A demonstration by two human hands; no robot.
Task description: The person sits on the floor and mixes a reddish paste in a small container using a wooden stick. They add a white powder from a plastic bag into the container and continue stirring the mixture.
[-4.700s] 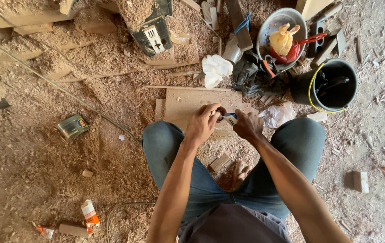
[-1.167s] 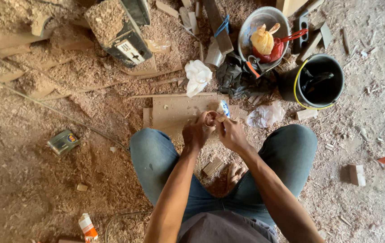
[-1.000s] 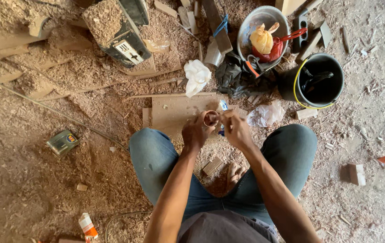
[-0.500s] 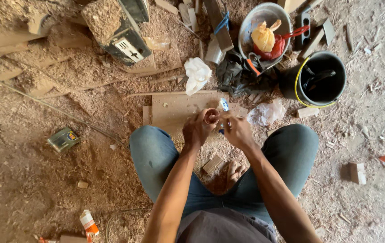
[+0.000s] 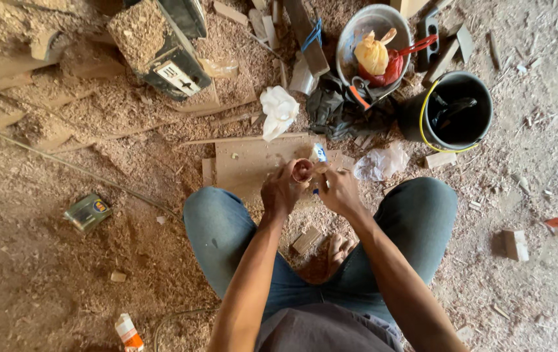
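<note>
I sit on a sawdust-covered floor with my knees apart. My left hand (image 5: 283, 191) grips a small round wooden piece (image 5: 302, 170) with a hollow reddish end, held up in front of me. My right hand (image 5: 339, 191) is closed around a thin tool with a blue and white end (image 5: 319, 154) that pokes up beside the wooden piece. Both hands meet above a flat wooden board (image 5: 253, 163) lying on the floor between my knees.
A black bucket with a yellow rim (image 5: 455, 111) stands at the right, a metal bowl (image 5: 373, 45) of tools and bags behind it. A white cloth (image 5: 278, 111), a clear plastic bag (image 5: 378, 163), a small tin (image 5: 87, 212), wood scraps and a sawdust-covered machine (image 5: 161, 45) lie around.
Earlier both hands pressed low on the board. Now they are raised, the left holding the round wooden piece upright with its hollow end showing, and the right working close against it.
</note>
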